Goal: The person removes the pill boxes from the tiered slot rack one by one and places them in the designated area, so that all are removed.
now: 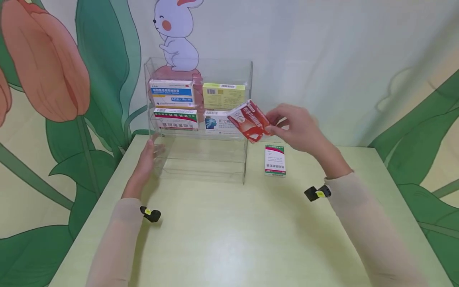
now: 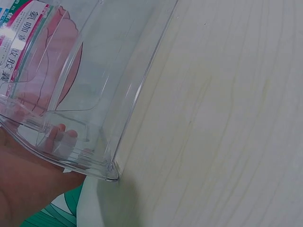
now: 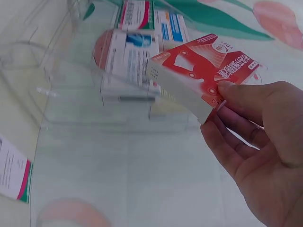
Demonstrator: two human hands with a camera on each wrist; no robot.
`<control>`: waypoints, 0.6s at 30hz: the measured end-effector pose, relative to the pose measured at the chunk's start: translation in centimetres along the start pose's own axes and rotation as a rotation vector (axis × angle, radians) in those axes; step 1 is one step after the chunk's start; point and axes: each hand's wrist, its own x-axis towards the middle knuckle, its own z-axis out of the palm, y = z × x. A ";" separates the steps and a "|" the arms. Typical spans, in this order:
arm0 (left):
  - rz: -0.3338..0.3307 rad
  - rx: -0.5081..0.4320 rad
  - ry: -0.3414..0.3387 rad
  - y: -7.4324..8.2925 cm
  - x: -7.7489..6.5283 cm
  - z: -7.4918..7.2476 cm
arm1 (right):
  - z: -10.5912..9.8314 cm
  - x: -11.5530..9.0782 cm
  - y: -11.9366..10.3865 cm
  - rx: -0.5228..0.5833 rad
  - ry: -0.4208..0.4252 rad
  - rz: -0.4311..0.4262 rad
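Note:
A clear acrylic rack stands on the table against the wall, with medicine boxes on two of its tiers. My left hand touches the rack's left side low down; its fingertips show through the clear plastic in the left wrist view. My right hand pinches a red and white medicine box by one end, between thumb and fingers. Tilted, that box is in the air at the rack's right side, partly covering the white box with a blue picture in the head view.
A blue and white box and a yellow box occupy the upper tier. Below, a green, white and red box stands on the left. Another green-edged white box lies on the table right of the rack.

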 end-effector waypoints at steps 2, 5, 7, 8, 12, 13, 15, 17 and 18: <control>-0.013 -0.006 0.002 -0.2 -0.1 0.1 | -0.8 -0.9 0.9 -0.014 0.020 0.051; -0.027 -0.001 0.005 -0.3 -0.2 0.2 | -1.9 -2.2 2.3 -0.005 0.048 0.130; -0.019 0.000 0.012 -0.3 -0.2 0.2 | -2.6 -2.9 3.5 0.010 0.071 0.183; -0.015 0.004 0.014 -0.2 -0.2 0.2 | -2.9 -3.3 4.1 0.022 0.083 0.208; -0.007 0.014 0.011 0.0 -0.1 0.1 | -3.9 -4.8 6.9 0.048 0.122 0.316; -0.011 0.017 0.011 0.1 -0.1 0.1 | -4.1 -5.1 7.6 0.055 0.131 0.338; -0.018 0.023 0.012 0.3 -0.1 0.1 | -4.4 -5.8 9.0 0.070 0.141 0.379; -0.028 0.030 0.012 0.5 -0.1 0.0 | -4.4 -6.5 10.3 0.094 0.144 0.421; -0.031 0.034 0.013 0.5 -0.1 0.0 | -4.3 -6.8 10.9 0.113 0.142 0.443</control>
